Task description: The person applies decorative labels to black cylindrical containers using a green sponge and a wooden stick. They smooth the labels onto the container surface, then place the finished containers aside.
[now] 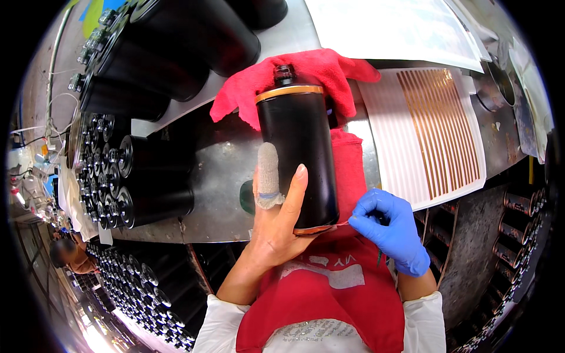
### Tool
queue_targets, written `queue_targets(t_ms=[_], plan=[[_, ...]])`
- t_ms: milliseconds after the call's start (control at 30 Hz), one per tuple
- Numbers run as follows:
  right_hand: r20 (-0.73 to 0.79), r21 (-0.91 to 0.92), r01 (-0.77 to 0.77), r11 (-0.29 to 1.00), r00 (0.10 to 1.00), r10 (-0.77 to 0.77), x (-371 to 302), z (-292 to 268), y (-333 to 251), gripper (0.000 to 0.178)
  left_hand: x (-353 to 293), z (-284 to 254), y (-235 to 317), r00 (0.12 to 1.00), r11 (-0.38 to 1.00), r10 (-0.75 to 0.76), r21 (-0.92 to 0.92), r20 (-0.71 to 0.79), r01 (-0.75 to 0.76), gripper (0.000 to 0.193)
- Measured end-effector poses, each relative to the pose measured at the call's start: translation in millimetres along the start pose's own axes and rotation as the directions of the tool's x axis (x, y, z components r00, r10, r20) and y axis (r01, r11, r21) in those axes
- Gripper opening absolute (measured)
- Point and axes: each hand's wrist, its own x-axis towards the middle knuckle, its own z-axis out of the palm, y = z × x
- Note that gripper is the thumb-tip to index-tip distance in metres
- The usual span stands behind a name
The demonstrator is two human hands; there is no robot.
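Observation:
My left hand (276, 217), with a bandaged finger, grips a tall black cylinder (297, 153) that lies on a red cloth (318, 73) on the metal bench (220, 176). The cylinder has a copper-coloured band near its far end and a small terminal cap on top. My right hand (391, 226) wears a blue glove and pinches a thin copper-coloured strip at the cylinder's near end. A white sheet with several copper-coloured strips (438, 129) lies just right of the cylinder.
Several more black cylinders (156, 182) lie on the bench to the left and at the back. Racks of many cylinders (135, 282) fill the lower left, and others stand at the right (518, 223). White paper (394, 29) lies at the back. Another person crouches far left (67, 253).

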Motion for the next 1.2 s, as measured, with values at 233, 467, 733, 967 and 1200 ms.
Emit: queue_targets(t_ms=[233, 467, 733, 967, 1200], plan=[[0.084, 0.207, -0.186, 0.961, 0.981, 0.172, -2.3, -3.3, -4.4, 0.012, 2.9, -4.0, 0.3, 0.999, 0.998, 0.023, 0.063, 0.029, -0.025, 0.108], [0.091, 0.169, -0.447, 0.879, 0.895, 0.438, 7.1, -2.3, 2.0, 0.023, -1.9, 2.7, -6.2, 0.999, 0.996, 0.028, -0.080, -0.030, -0.030, 0.102], [0.010, 0.298, -0.204, 0.932, 0.977, 0.211, 0.8, -1.4, 7.4, 0.027, -26.9, 17.1, -31.4, 1.000, 0.930, 0.013, -0.368, -0.012, -0.017, 0.124], [0.030, -0.112, 0.251, 0.961, 0.968, -0.250, 3.2, 12.5, 1.3, 0.022, -25.9, 7.8, -29.7, 0.996, 0.864, -0.011, -0.500, 0.087, 0.053, 0.106], [0.026, -0.113, 0.167, 0.980, 0.986, -0.165, -6.7, 17.1, -8.0, 0.010, -30.7, 0.8, -13.5, 0.943, 0.696, -0.244, -0.637, 0.224, 0.331, 0.082]])
